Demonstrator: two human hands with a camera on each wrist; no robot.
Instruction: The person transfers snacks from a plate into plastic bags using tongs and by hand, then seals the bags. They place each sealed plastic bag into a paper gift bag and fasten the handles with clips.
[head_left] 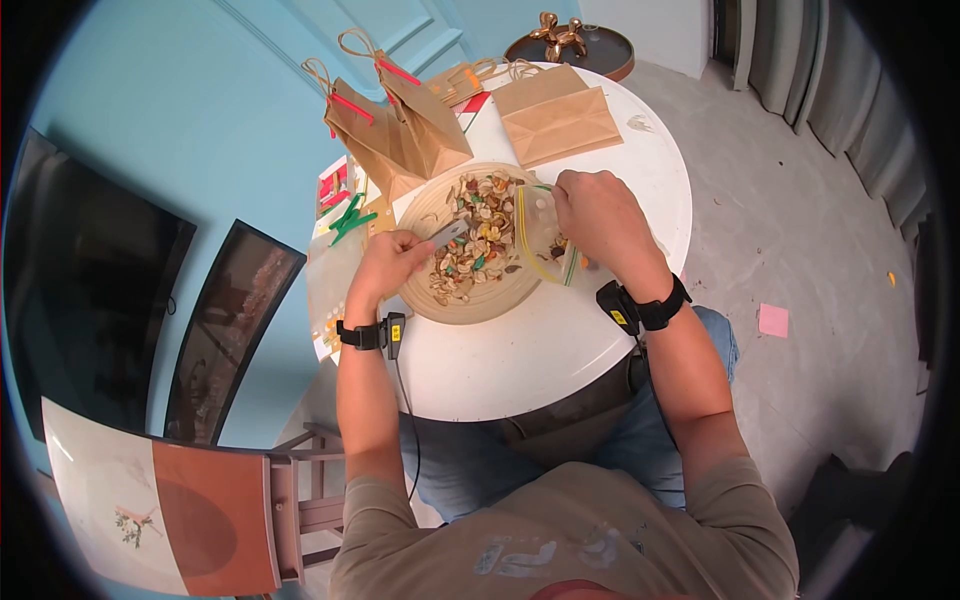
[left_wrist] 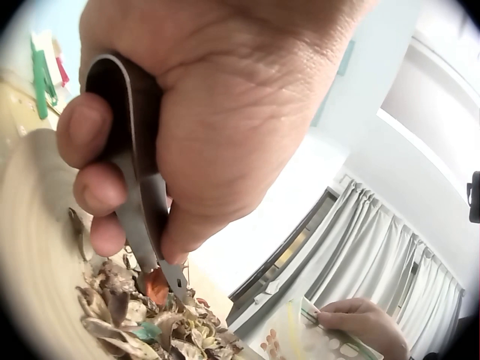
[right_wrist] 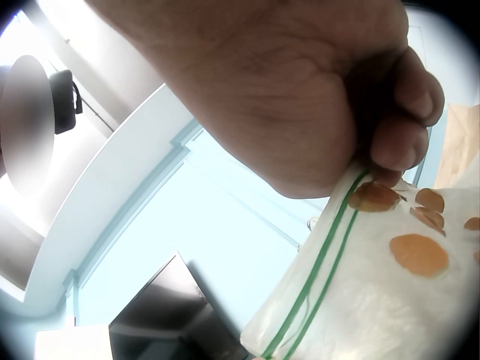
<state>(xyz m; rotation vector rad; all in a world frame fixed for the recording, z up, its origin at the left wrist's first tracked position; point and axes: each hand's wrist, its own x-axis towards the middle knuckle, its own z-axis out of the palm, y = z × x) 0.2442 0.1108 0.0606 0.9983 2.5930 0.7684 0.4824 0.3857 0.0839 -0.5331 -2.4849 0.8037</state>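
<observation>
My left hand (head_left: 390, 265) holds metal tweezers (head_left: 450, 233), a bent strip with narrow tips. In the left wrist view the tips reach into a heap of potpourri (left_wrist: 135, 330), beside an orange-red piece (left_wrist: 156, 286). The heap, of dried slices and petals with some green and yellow bits, lies in a round pale shallow bowl (head_left: 480, 314). My right hand (head_left: 610, 225) pinches a clear zip bag (head_left: 537, 225) by its top edge at the bowl's right side. The bag has a green-lined seal and orange dots, and its mouth faces the bowl.
Brown paper bags (head_left: 432, 125) with pink strips stand behind the bowl; another paper bag (head_left: 560, 118) lies at the back right. Green clips (head_left: 352, 218) sit at left on the round white table (head_left: 470, 380). A pink paper square (head_left: 773, 320) lies on the floor.
</observation>
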